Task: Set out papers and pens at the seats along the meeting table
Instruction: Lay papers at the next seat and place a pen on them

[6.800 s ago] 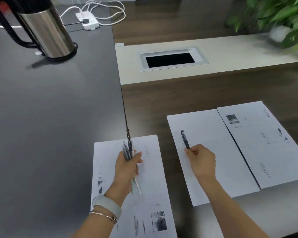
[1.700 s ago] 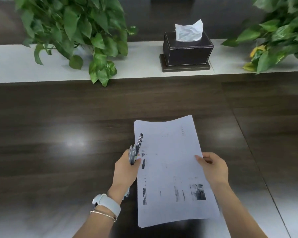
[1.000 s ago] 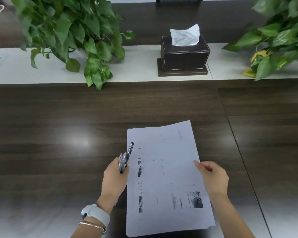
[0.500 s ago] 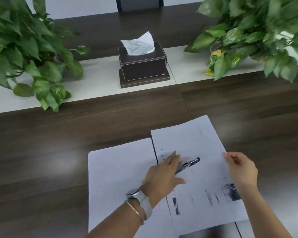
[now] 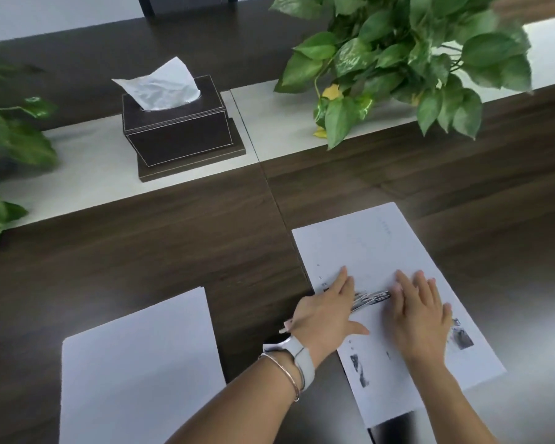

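Printed sheet (image 5: 382, 251), blurred pens (image 5: 370, 298) between flat left hand (image 5: 326, 312) and right hand (image 5: 418, 310), fingers straight

No text, label, brand or number can be read anywhere. The printed sheet (image 5: 398, 257) at the lower right of the frame carries faint rows of small marks near its upper right corner and along its left margin, and dark picture blocks near its lower edge, but all are too small and blurred to make out. The blank sheet (image 5: 135, 373) at the lower left shows no print. The tissue box (image 5: 177, 136) at the upper left bears only pale stitching, no lettering.
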Demonstrator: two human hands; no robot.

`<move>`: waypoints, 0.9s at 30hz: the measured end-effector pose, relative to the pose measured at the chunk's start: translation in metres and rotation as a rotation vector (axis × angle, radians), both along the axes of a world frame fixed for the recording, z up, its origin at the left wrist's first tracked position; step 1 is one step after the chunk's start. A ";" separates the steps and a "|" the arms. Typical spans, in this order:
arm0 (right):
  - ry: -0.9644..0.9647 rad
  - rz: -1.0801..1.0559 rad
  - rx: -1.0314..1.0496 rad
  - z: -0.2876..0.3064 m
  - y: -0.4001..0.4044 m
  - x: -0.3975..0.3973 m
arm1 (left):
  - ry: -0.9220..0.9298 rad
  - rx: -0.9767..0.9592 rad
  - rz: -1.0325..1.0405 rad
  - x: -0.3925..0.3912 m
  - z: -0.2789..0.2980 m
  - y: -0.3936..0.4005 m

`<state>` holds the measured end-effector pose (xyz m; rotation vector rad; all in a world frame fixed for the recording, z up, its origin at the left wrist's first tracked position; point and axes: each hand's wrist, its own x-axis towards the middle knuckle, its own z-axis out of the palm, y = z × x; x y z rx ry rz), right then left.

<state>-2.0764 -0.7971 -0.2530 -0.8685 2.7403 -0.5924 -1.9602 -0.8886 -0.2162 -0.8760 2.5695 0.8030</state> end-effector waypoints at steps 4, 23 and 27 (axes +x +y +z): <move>0.010 0.055 0.053 -0.004 0.010 -0.008 | -0.017 0.005 -0.008 -0.010 0.001 0.005; 0.029 0.016 -0.319 0.027 0.014 0.049 | 0.211 0.041 0.351 0.062 0.019 0.019; -0.426 0.162 -0.222 0.044 0.009 0.144 | 0.279 0.132 0.829 0.145 0.025 0.016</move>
